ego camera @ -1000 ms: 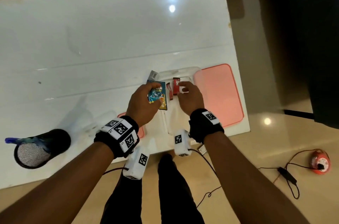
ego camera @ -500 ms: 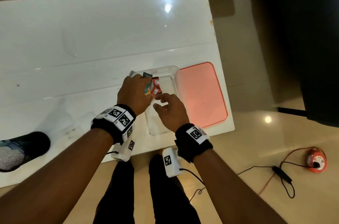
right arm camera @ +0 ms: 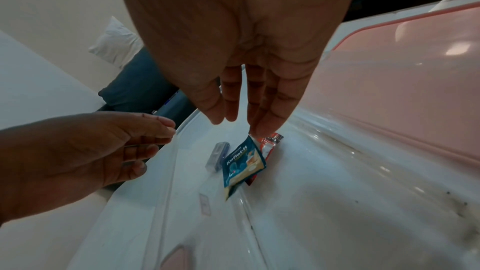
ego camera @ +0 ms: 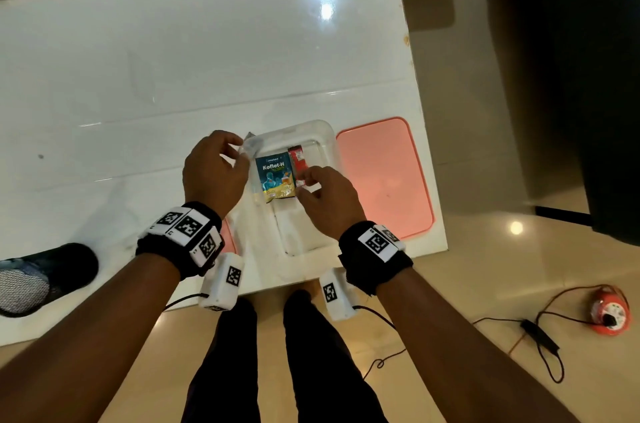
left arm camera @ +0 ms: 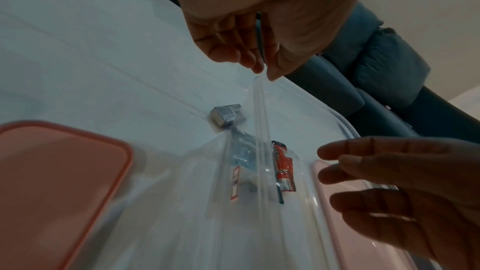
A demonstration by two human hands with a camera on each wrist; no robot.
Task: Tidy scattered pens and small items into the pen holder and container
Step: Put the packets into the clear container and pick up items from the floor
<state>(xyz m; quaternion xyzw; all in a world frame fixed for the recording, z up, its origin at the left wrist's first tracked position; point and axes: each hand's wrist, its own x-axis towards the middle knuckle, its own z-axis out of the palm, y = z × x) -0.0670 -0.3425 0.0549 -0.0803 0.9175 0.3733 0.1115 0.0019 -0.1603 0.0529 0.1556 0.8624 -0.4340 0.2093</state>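
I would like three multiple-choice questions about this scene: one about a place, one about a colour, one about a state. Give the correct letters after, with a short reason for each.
1. Where does the blue sachet lie?
A. in the clear container
B. on the pink lid
C. on the floor

2. What colour is the packet beside the blue sachet?
A. green
B. red
C. white

3. What is the left hand doing?
A. pressing the table flat
B. holding a pen
C. pinching the container's rim

Answers: 1 A, the head view shows it inside the walls. 2 B, the red packet lies to its right. 3 C, the left wrist view shows the fingertips closed on the clear edge.
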